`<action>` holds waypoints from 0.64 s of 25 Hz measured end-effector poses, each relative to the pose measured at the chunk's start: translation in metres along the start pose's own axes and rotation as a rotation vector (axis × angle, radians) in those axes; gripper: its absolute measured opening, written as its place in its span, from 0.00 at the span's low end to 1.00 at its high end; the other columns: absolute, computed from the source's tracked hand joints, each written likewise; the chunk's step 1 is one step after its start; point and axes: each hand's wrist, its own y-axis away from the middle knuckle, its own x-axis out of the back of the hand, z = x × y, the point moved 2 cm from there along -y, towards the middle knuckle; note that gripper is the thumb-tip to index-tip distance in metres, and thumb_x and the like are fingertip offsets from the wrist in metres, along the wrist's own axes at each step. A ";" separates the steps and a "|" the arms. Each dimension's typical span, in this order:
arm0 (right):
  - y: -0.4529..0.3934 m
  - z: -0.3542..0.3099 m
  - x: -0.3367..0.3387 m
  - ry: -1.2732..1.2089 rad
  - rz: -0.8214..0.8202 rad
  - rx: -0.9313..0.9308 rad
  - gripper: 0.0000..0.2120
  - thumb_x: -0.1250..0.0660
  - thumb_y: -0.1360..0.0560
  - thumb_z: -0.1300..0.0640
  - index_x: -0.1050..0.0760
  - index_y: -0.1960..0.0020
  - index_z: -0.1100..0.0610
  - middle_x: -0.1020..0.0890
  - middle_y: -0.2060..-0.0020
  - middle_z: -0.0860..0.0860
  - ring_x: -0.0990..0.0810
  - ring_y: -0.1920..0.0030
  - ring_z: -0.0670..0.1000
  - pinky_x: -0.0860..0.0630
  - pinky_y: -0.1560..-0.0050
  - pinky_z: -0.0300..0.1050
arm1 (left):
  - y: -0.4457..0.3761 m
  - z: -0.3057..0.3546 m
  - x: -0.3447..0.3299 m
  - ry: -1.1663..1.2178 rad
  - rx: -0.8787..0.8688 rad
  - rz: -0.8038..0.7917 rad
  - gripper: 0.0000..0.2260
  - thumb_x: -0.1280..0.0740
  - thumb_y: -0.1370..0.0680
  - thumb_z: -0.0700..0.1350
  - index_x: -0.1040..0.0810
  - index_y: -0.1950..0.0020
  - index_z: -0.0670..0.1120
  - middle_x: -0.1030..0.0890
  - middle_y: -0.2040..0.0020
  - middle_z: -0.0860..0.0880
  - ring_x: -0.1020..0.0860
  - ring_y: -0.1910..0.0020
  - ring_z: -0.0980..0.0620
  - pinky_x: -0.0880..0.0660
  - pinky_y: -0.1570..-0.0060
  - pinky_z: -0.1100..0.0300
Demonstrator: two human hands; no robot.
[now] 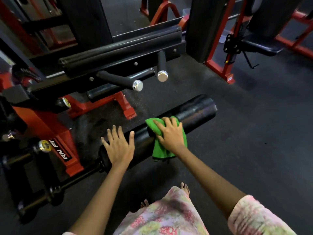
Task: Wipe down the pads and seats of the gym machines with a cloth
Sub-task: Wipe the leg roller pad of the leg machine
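**A:** Start nearest. What are the hands doing?

**B:** The left hand (118, 146) lies flat on the near end of the black roller pad (194, 112), fingers straight and spread, gripping nothing. Just to its right, the right hand (171, 134) presses the green cloth (159, 150) onto the middle of the same pad, fingers bent over the cloth's top edge; the cloth drapes down the near side, below that wrist.

**A:** So what could go wrong?

**B:** My guess is that the pad turns on its bar. If the left hand only rests there, a hard wipe could roll the pad and slide the cloth off instead of cleaning it.

**A:** And beyond the right hand?

**B:** The far end of the pad looks streaked and is not under the cloth. It could get skipped if the strokes stop short.

**A:** Anything past the hands?

**B:** Two chrome-capped handles (138, 85) jut out ahead of the left hand, with a long black pad (118, 51) above them. Leaning in for that pad risks a knock against the handles.
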 end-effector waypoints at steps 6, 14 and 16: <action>-0.030 0.064 0.009 -0.041 -0.013 -0.419 0.22 0.37 0.26 0.46 0.31 0.32 0.48 0.30 0.38 0.54 0.34 0.39 0.59 0.36 0.44 0.57 | -0.006 0.001 0.001 -0.120 0.013 -0.122 0.34 0.58 0.23 0.66 0.48 0.23 0.47 0.47 0.23 0.43 0.51 0.24 0.42 0.55 0.29 0.39; -0.005 -0.002 0.003 -0.036 -0.006 0.098 0.30 0.24 0.41 0.49 0.23 0.39 0.49 0.22 0.49 0.55 0.23 0.50 0.60 0.26 0.54 0.57 | -0.052 -0.010 0.003 0.030 0.127 -0.451 0.34 0.59 0.23 0.67 0.46 0.23 0.49 0.44 0.23 0.45 0.47 0.24 0.43 0.52 0.29 0.39; -0.017 0.038 0.007 -0.001 -0.020 -0.027 0.27 0.28 0.36 0.50 0.26 0.36 0.49 0.23 0.45 0.56 0.26 0.47 0.61 0.29 0.51 0.57 | -0.054 -0.010 0.003 0.033 0.122 -0.476 0.34 0.59 0.23 0.68 0.45 0.23 0.49 0.44 0.23 0.46 0.46 0.25 0.43 0.51 0.30 0.38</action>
